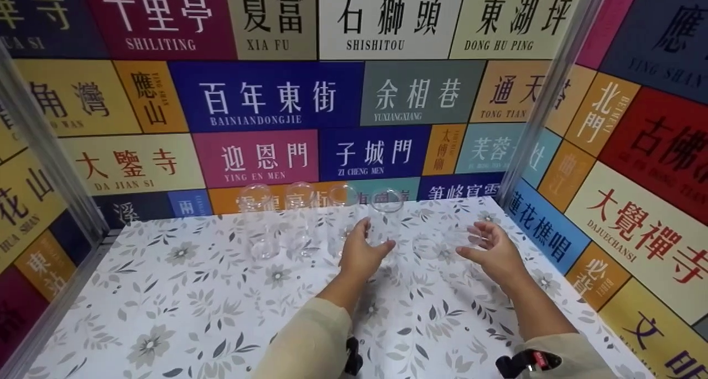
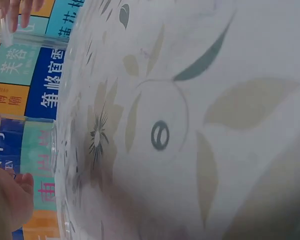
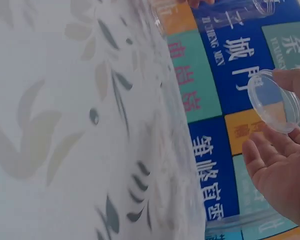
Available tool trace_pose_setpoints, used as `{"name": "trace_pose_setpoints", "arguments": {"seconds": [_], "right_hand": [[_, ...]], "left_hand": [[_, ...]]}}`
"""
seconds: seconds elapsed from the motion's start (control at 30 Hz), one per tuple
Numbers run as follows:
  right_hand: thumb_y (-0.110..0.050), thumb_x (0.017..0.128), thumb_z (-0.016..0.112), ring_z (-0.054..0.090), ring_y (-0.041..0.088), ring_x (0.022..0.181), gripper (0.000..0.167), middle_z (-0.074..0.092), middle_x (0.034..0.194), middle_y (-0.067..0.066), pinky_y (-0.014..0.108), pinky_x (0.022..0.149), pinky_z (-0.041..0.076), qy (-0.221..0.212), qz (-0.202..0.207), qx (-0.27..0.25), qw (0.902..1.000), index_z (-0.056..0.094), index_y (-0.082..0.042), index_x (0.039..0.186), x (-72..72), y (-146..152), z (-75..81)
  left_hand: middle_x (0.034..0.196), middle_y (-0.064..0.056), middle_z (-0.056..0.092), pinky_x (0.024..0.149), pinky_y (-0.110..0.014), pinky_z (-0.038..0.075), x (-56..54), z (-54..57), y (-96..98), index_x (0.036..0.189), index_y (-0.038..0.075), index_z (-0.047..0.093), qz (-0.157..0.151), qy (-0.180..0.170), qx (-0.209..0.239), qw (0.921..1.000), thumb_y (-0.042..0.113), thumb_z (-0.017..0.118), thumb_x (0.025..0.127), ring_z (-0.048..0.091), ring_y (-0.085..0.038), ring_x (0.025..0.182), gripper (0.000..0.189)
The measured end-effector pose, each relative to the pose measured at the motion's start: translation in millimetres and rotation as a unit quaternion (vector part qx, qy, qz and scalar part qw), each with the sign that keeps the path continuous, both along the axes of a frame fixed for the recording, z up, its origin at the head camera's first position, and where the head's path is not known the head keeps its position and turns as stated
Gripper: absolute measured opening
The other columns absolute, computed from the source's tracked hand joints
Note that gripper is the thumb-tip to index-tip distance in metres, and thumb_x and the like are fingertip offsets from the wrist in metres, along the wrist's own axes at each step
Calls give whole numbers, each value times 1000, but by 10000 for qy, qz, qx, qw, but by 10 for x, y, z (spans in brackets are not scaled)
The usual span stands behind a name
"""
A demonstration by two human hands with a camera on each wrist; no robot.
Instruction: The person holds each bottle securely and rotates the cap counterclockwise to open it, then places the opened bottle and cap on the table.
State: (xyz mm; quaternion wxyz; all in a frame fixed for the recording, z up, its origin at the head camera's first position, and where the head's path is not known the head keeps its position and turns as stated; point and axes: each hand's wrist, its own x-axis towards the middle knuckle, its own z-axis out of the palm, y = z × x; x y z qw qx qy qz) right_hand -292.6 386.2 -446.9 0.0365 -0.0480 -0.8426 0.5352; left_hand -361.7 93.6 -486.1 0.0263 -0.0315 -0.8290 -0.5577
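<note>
Four clear jars form a row at the back of the table in the head view, the leftmost jar [image 1: 258, 224] standing tall. My left hand [image 1: 359, 252] curves round the rightmost jar [image 1: 387, 207], with the thumb in front of it. The same jar [image 2: 37, 145] shows between fingers and thumb in the left wrist view. A round clear lid [image 3: 267, 102] is pinched by my right hand [image 1: 492, 252], thumb on top and fingers below. The lid is held tilted, off to the right of the jars and apart from them.
A faint clear round piece [image 1: 426, 247] lies on the table between the hands. The floral tablecloth [image 1: 210, 307] covers the table. Behind and beside stand panels with coloured signs [image 1: 265, 97], joined by metal posts [image 1: 539, 91].
</note>
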Motion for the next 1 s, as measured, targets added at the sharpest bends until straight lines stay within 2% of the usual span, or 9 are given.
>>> {"name": "trace_pose_setpoints", "arguments": {"seconds": [0.07,0.23,0.47,0.57,0.63,0.7,0.8,0.87,1.0], "right_hand": [[-46,88,88,38,37,159,105,40,172,12,55,127,41,-172,-28,187,9997,28,-14,168,-10,41,-49],[-53,85,88,35,40,160,110,39,173,13,59,128,38,-565,21,627,9964,28,-18,170,-9,97,-148],[-41,90,86,39,47,155,100,41,170,19,65,125,38,-961,274,1287,9866,32,-11,168,49,199,-276],[-38,90,86,42,49,151,99,42,167,24,62,119,45,-1087,245,1389,9840,33,-7,167,69,252,-330],[-37,89,88,44,49,147,100,42,165,27,52,107,53,-1191,187,1342,9836,33,-7,167,76,283,-357],[-38,88,89,43,49,147,101,40,165,29,50,105,53,-1312,97,1280,9830,33,-7,167,79,311,-370],[-40,86,90,36,52,152,103,34,168,30,57,114,49,-1539,-49,1206,9807,34,-9,167,87,345,-377],[-41,87,89,31,54,156,102,31,170,31,64,125,37,-1605,-34,1265,9789,34,-8,166,96,368,-385],[-41,87,89,29,54,157,102,30,170,33,65,128,33,-1627,34,1363,9772,36,-5,165,120,411,-425]], "left_hand": [[161,-5,57,127,-47,43,-25,-29,24,161,16,45,33,-49,-75,10000,41,87,89,53,-27,151,87],[162,-7,55,128,-45,41,-71,-82,57,162,15,45,170,-108,-28,9998,36,87,90,51,-29,152,86],[166,-7,51,131,-47,37,-65,-102,112,165,18,42,293,-204,16,9994,35,86,92,44,-29,157,87],[167,-8,50,132,-47,36,-53,-97,155,165,18,40,255,-167,-58,9995,37,85,93,43,-30,158,87],[167,-8,50,132,-47,36,-52,-100,175,165,18,40,243,-104,-126,9996,37,84,93,44,-30,158,87],[167,-10,50,132,-47,35,-54,-105,190,165,17,40,232,-62,-156,9996,37,84,93,44,-30,158,87],[167,-9,49,132,-47,35,-58,-110,196,166,17,40,197,-66,-161,9997,37,84,94,44,-30,158,86],[167,-9,50,131,-47,36,-49,-107,197,166,18,40,183,-73,-154,9997,37,84,94,44,-31,157,86],[168,-9,49,132,-48,36,-38,-100,214,166,19,39,158,-142,-49,9998,36,84,94,43,-31,158,86]]}}
